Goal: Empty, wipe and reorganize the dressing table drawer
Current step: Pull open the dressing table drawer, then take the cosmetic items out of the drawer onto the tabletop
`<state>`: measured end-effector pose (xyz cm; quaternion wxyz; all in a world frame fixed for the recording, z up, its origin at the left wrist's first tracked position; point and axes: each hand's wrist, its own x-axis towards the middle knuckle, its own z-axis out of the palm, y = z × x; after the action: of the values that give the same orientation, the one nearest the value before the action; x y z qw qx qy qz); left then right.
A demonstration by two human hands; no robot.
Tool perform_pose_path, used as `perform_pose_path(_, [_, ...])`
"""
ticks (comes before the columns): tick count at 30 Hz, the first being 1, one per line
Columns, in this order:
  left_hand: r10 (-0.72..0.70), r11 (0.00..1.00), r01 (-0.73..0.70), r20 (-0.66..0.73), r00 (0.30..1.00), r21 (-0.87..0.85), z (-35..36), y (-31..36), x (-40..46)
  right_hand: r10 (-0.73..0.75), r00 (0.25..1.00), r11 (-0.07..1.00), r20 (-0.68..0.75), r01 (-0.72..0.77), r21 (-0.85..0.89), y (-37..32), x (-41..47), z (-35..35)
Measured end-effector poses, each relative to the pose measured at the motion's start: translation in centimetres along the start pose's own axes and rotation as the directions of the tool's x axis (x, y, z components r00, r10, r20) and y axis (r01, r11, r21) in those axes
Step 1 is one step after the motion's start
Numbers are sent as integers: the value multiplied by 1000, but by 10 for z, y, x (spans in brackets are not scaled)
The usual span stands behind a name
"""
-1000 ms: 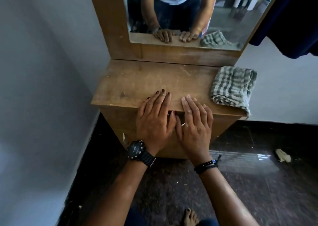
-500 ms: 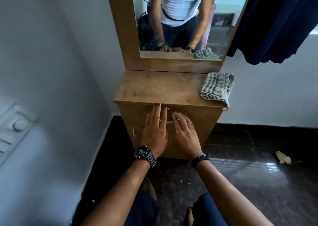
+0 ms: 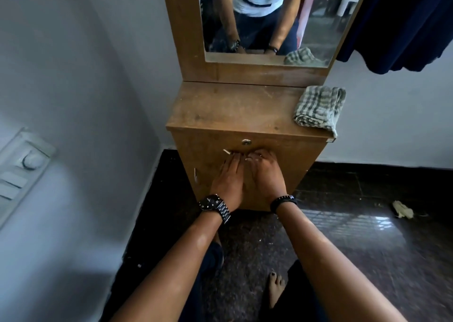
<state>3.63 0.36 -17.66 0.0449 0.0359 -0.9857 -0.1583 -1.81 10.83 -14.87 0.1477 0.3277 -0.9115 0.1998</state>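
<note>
- The drawer (image 3: 247, 147) sits closed in the front of the dressing table, just under the worktop (image 3: 232, 108) edge, with a small round metal lock (image 3: 246, 142) in the middle of its face.
- A slim metal handle (image 3: 226, 152) runs below the lock; only its left end shows, the rest lies under the hands.
- The left hand (image 3: 229, 179) and right hand (image 3: 266, 174) lie side by side on the drawer front, nearly touching, fingers (image 3: 231, 160) pressed together and curled at the tips onto the handle.
- Half a second ago the fingers lay straight and flat higher on the front, hiding the lock; now the hands are lower and the lock is bare.
- Room to pull: dark speckled polished floor (image 3: 355, 248) lies between the table and the person's bare foot (image 3: 275, 290); the grey wall (image 3: 98, 101) stands close on the left, more floor opens to the right.
- The worktop is scuffed brown wood-grain board with square edges; a folded checked cloth (image 3: 320, 108), soft and ribbed, rests at its right edge, one corner hanging over.
- A mirror (image 3: 269, 22) in a matching wooden frame rises behind the worktop.
- A black watch (image 3: 213, 205) is on the left wrist, a dark beaded bracelet (image 3: 283, 200) on the right.
</note>
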Motion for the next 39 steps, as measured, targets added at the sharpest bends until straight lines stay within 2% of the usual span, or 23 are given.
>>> perform_pose_path(4, [-20, 997, 21, 17, 1000, -68, 1, 4, -15, -24, 1000, 1000, 15, 24, -14, -5, -8, -6])
perform_pose_path(7, [2, 996, 3, 47, 999, -94, 2, 8, -38, 90, 983, 995, 162, -94, 15, -2, -26, -2])
perform_pose_path(8, [2, 995, 4, 53, 999, -102, 2, 9, -47, 100, 981, 994, 164, -104, 17, 0, -34, 0])
perform_pose_path(12, [2, 994, 5, 67, 998, -113, -2, 14, -82, 88, 972, 995, 217, -96, 28, -9, -56, -4])
perform_pose_path(15, [-41, 980, 49, 43, 998, -195, -16, 23, -95, 60, 945, 992, 321, -94, 89, -13, -67, -22])
perform_pose_path(17, [-80, 958, 43, -120, 990, -283, -34, 29, -96, 25, 943, 979, 332, -90, 182, -13, -68, -42])
perform_pose_path(19, [-87, 941, -47, -371, 924, -336, -52, 31, -91, 35, 963, 945, 267, -119, 305, -17, -64, -68])
perform_pose_path(20, [-73, 937, -95, -454, 888, -337, -59, 30, -84, 62, 971, 923, 231, -144, 358, -18, -60, -81])
perform_pose_path(22, [-29, 940, -148, -503, 864, -308, -74, 28, -62, 90, 987, 896, 133, -138, 421, -18, -45, -97])
perform_pose_path(25, [13, 967, -113, -398, 917, -229, -92, 25, -21, 84, 994, 922, 76, -107, 371, -6, -11, -96])
perform_pose_path(28, [48, 981, -91, -241, 969, -170, -93, 21, 9, 104, 977, 952, 188, -152, 266, 12, 16, -72])
perform_pose_path(33, [-94, 972, 102, 50, 994, -214, -78, 9, 20, 117, 935, 947, 334, -206, 248, 19, 14, -50])
perform_pose_path(39, [-109, 969, 131, 115, 987, -209, -77, 13, 3, 172, 902, 925, 396, -286, 250, 15, -4, -51])
